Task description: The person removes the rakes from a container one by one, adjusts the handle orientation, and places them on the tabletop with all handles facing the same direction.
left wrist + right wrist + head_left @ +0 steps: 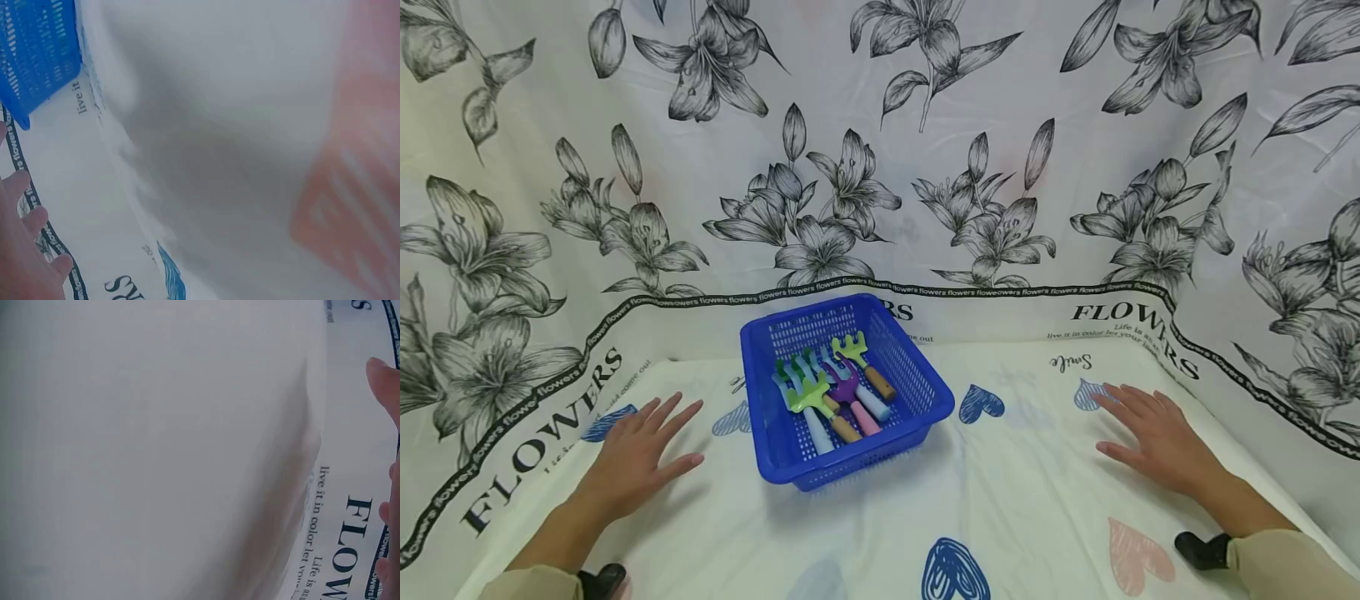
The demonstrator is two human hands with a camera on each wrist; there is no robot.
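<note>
A blue plastic basket [925,400] with perforated walls stands left of the middle in the head view. Inside it lie several small garden hand forks; one is a yellow-green fork [808,396], another a purple fork [844,385] with a pink handle. To the basket's left my left hand [636,458] is spread with fingers apart, holding nothing. My right hand [1157,442] is far to the right, its fingers extended and holding nothing. The left wrist view shows a corner of the basket [44,56] above the left fingers. In the right wrist view part of the right hand [392,512] shows at the edge.
A white cloth [865,533] printed with blue and pink hearts covers the table surface. Behind it hangs a white curtain [895,233] with black flower drawings and a dark lettered band; it also lines both sides. Dark wrist straps [1202,552] show by the sleeves.
</note>
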